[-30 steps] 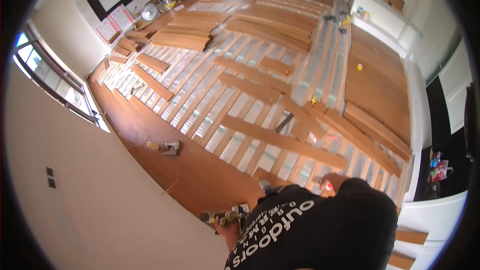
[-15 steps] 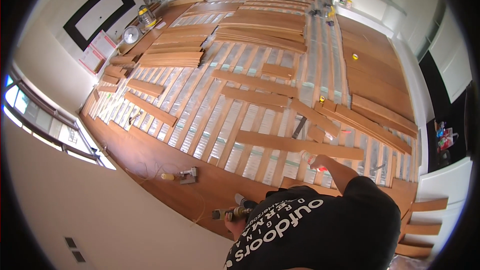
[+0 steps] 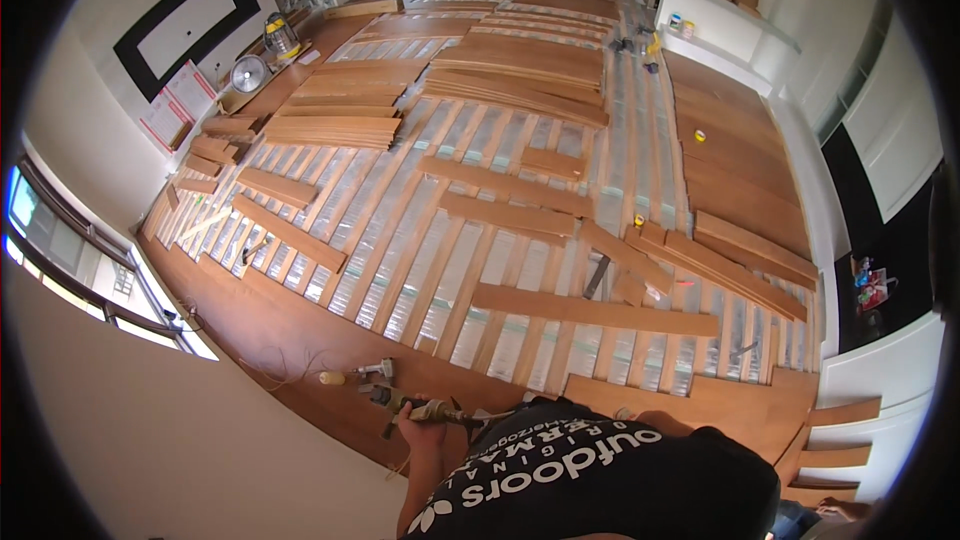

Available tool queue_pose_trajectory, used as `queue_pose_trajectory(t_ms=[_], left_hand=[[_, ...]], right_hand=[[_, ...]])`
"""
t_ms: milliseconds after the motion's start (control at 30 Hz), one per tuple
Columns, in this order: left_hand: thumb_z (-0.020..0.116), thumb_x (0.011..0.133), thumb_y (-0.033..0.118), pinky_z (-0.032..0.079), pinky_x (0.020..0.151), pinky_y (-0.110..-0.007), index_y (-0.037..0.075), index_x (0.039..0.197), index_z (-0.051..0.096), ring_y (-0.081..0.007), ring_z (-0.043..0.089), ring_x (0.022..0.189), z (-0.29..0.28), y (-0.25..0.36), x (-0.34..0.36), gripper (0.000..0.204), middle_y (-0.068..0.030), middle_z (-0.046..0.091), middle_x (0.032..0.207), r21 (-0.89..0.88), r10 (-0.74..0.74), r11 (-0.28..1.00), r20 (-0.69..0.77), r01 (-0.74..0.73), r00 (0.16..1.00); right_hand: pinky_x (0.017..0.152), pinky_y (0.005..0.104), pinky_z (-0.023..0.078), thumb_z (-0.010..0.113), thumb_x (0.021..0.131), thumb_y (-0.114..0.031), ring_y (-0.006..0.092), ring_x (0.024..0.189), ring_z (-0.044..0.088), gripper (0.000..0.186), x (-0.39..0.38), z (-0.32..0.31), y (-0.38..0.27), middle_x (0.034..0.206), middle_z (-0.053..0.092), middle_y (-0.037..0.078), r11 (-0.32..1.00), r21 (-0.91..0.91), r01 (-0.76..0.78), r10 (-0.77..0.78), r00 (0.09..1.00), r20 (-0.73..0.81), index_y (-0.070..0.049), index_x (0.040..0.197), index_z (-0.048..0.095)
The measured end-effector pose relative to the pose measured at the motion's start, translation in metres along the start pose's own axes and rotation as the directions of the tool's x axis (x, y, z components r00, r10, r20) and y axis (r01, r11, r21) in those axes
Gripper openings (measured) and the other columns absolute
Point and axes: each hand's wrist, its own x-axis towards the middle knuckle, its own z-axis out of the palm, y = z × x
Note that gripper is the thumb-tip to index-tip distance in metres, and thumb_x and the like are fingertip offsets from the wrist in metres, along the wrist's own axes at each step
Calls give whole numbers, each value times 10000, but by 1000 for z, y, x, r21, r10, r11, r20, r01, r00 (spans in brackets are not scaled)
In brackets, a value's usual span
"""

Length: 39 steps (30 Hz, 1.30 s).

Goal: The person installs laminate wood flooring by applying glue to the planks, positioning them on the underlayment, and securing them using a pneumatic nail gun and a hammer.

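My left hand (image 3: 422,428) is wrapped round an olive-green and black power drill (image 3: 440,410), held low over the laid brown flooring (image 3: 350,410). Just beyond it a grey air tool (image 3: 376,370), probably a nailer, lies on the boards beside a pale yellowish fitting (image 3: 333,378) and a thin hose. My right forearm (image 3: 662,420) bends in past my black shirt, which covers most of it. Only a bit of my right hand (image 3: 624,413) shows, near the stepped edge of the flooring; its fingers are hidden. A long loose plank (image 3: 600,308) lies across the battens ahead.
Pale battens over silvery sheeting (image 3: 420,230) run across the room. Loose planks and plank stacks (image 3: 330,132) lie on them. A fan (image 3: 249,74) and yellow vacuum (image 3: 280,37) stand far left. At lower right shows a skin-coloured shape (image 3: 845,508), perhaps another person's hand.
My left hand has raised the drill forward and left. My right hand, earlier stretched out with a white-and-red container, has drawn back mostly behind my shirt; the container is out of sight.
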Motion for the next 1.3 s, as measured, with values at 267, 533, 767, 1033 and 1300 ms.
queue_pose_trajectory(t_ms=[267,533,767,1033,1300], left_hand=[[549,904,260,491,936,-474,47,1057,597,-277,636,969,13,-19,24,266,-99,650,990,37,-158,986,-97,162,983],[516,938,284,472,989,-493,35,1021,599,-328,616,987,29,25,86,275,-139,650,981,218,-206,947,-158,238,966],[544,920,239,504,919,-519,34,1060,589,-329,621,937,80,100,143,252,-139,647,986,127,-317,933,-153,337,936],[569,926,252,524,869,-474,76,998,600,-293,635,931,89,186,160,192,-110,651,964,216,-295,918,-190,332,937],[543,950,294,517,898,-442,75,1024,627,-274,651,921,68,218,167,246,-95,676,967,533,-251,789,-173,305,952]], right_hand=[[536,399,476,777,842,-416,211,543,609,317,51,11,-54,708,687,81,937,328,123,-178,974,144,-112,795,703],[648,386,560,836,742,-494,227,655,710,415,-27,-9,-179,796,755,115,965,264,6,74,954,-292,-86,770,769],[527,398,532,810,814,-432,230,560,659,383,-88,68,-250,679,698,100,915,390,-107,213,947,-239,-61,751,740],[550,380,542,812,800,-464,210,552,648,379,-99,94,-293,658,688,77,973,225,-59,109,970,-216,-101,728,733],[727,487,563,630,946,-419,356,800,702,365,-304,-46,-556,918,735,159,582,-604,545,-808,299,-508,-182,1220,676]])
